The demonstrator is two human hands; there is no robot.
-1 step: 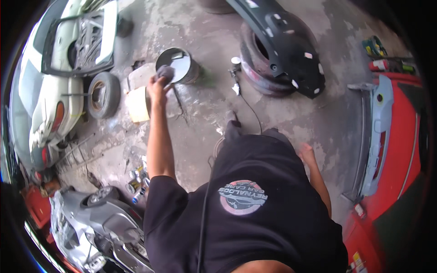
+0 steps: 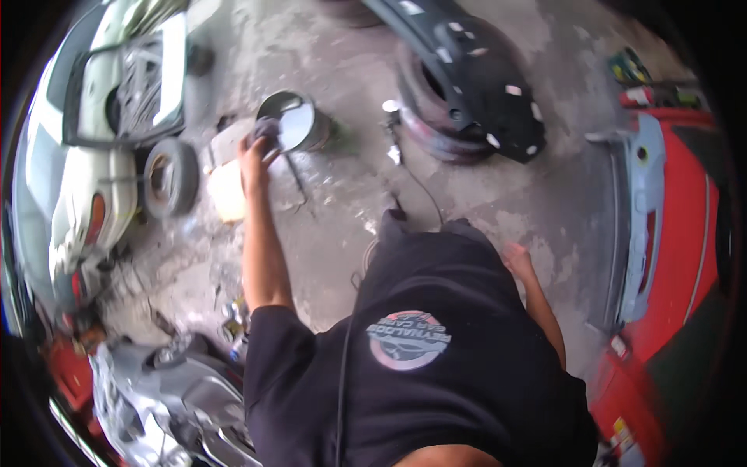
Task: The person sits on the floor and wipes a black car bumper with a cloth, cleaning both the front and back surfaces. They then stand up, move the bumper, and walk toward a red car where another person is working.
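My left arm reaches forward, and my left hand (image 2: 255,159) grips a bunched dark grey rag (image 2: 267,128) in its fingers. The rag is at the near left rim of a round bucket (image 2: 315,128), overlapping it in view; I cannot tell whether they touch. Pale liquid shows inside the bucket, with a small light object near its far side. My right hand (image 2: 517,258) hangs low beside my right hip, blurred, its fingers loosely apart and nothing seen in them.
A wheel (image 2: 171,177) and white car parts (image 2: 93,202) stand at the left. Ahead, a black bumper (image 2: 486,86) rests over stacked tyres (image 2: 432,140). A cable (image 2: 424,187) crosses the floor. Silver car parts (image 2: 179,389) lie near left; a pale blue bumper (image 2: 644,210) stands beside red panels (image 2: 689,226).
The whole view has shifted slightly left. My left hand, still holding the rag, sits a little farther left and lower in view. My right hand stays low at my side.
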